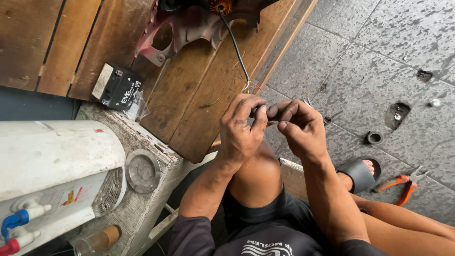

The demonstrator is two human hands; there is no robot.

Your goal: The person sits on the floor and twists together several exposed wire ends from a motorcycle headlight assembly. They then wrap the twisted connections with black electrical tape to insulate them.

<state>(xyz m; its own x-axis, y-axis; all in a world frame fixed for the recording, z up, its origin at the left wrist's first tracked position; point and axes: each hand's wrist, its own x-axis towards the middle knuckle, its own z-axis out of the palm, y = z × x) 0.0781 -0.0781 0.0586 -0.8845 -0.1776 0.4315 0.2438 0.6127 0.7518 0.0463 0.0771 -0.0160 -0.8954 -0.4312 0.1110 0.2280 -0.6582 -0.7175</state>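
My left hand (241, 128) and my right hand (298, 128) meet above my knee, fingers pinched together on the thin coloured wire ends (252, 87) of a black cable (235, 47). The cable runs up over a wooden board (199, 95) to a copper-wound coil (220, 5) set in a reddish metal engine cover (185, 26). Exactly what sits between my fingertips is hidden by the fingers.
A small black battery (117, 86) lies on a worn wooden stand (142, 137) beside a round metal lid (142, 170) and a white water dispenser (52, 166). Orange-handled pliers (403, 185) and a black rubber ring (374, 138) lie on the grey tiled floor (379, 61). My foot wears a black sandal (360, 173).
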